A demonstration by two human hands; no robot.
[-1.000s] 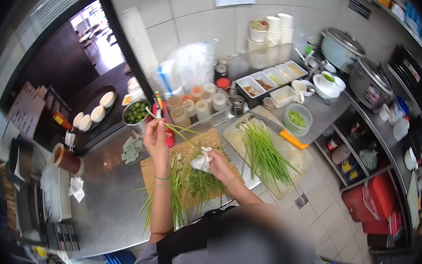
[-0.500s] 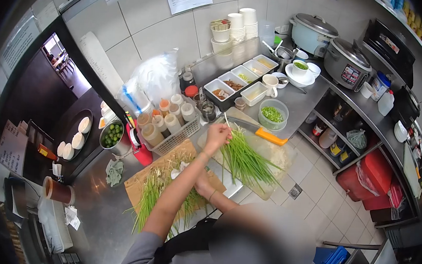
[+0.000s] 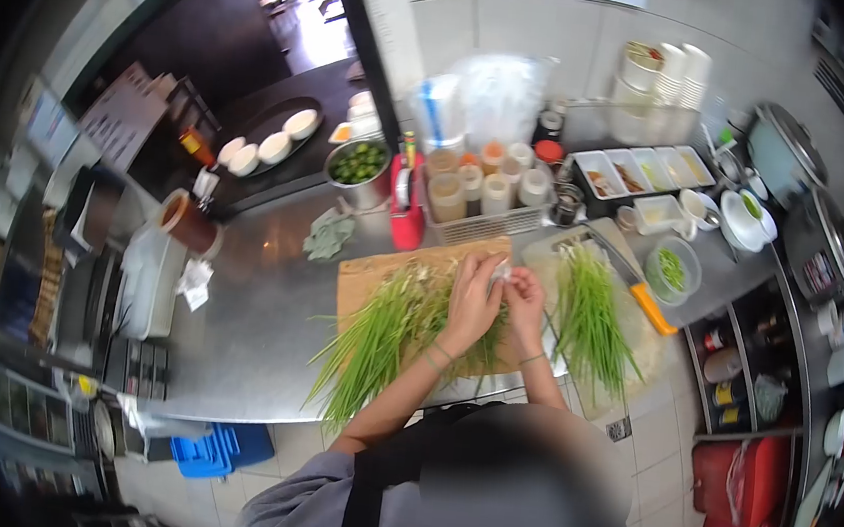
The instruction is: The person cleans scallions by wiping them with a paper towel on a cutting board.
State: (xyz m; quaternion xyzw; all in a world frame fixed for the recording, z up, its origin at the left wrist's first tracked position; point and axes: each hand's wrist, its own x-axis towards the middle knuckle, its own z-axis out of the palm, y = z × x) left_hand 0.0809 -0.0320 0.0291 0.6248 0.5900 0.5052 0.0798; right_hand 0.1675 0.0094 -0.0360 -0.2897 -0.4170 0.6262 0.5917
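Note:
My left hand and my right hand are close together over the cardboard sheet. Their closed fingertips meet at a small crumpled white tissue. Anything else in the fingers is too small to make out. Beneath and left of my left hand spreads a loose pile of spring onions, root ends toward the back. To the right, a neater bunch of spring onions lies on the pale cutting board. An orange-handled knife rests along that board's right side.
Behind the boards stands a basket of squeeze bottles. A bowl of green limes, a red object and a cloth sit at back left. A tub of chopped greens and a condiment tray are at right.
My left hand has come back from the right-hand bunch to the cardboard, letting go of the spring onions there. Both hands now meet at the tissue. The view has swung left.

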